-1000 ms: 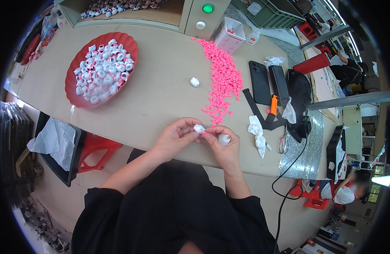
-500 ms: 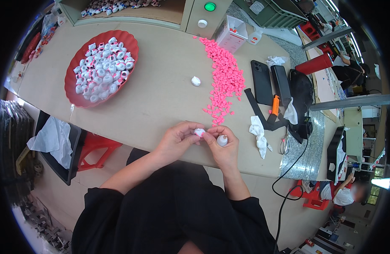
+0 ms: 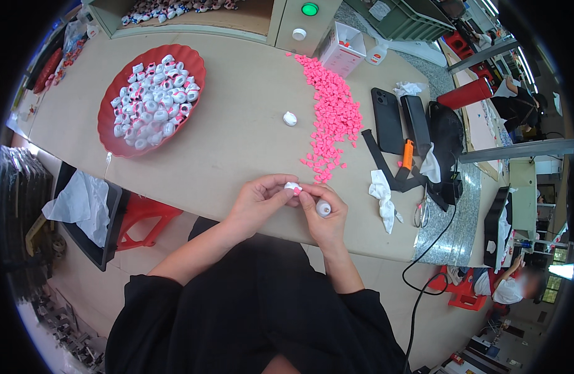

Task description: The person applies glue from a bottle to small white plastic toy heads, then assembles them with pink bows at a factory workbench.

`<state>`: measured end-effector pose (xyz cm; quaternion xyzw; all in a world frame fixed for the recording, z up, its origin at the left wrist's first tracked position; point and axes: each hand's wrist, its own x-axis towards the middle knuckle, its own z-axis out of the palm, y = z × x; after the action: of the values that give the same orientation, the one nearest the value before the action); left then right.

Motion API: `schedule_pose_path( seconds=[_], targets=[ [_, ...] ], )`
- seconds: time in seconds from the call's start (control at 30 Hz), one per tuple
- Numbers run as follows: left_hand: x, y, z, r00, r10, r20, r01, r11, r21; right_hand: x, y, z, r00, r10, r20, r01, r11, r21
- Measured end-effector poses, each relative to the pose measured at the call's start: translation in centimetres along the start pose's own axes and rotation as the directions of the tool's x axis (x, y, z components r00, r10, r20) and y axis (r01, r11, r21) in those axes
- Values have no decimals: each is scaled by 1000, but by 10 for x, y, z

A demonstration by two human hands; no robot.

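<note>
Since the earlier frame, the right hand [image 3: 326, 221] has drawn slightly closer to the left hand [image 3: 252, 202], carrying the small translucent bottle [image 3: 323, 208] with it. Both hands work at the table edge, nearer the person than the red scalloped bowl [image 3: 188, 59] and to its right. The left thumb and fingers are pinched together on a small white piece [image 3: 292, 186]; pink shows on its lower right side. The right thumb and forefinger nearly meet at that same piece, while the other fingers curl around the bottle; whether these fingertips press the piece or only brush it, I cannot tell.

Also nearer than the bowl, but below its left side, a black tray [image 3: 109, 243] holds crumpled white sheets [image 3: 84, 202].

Right of the bowl, one loose white piece [image 3: 290, 118] sits apart, and past it spreads a long heap of pink bits [image 3: 333, 109]. The bowl itself is heaped with white-and-pink pieces [image 3: 153, 103].

Farther out, right of the bowl, a white carton [image 3: 340, 59] has something orange-red inside. Beyond the bowl, a cabinet opening [image 3: 193, 22] holds small mixed-colour pieces [image 3: 168, 12].
</note>
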<state>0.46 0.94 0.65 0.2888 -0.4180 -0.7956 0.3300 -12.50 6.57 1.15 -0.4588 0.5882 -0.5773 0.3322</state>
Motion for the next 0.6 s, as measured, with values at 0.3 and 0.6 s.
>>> schedule_pose_path(
  seconds=[0.3,0.6],
  targets=[
    [2,0,2,997,-55,-55,57,998,35,-1,5,-1,997,-76,14,77,993,-90],
    [6,-1,4,992,-89,-89,88,996,-14,-4,5,4,972,-236,-22,225,946,-233]
  ],
)
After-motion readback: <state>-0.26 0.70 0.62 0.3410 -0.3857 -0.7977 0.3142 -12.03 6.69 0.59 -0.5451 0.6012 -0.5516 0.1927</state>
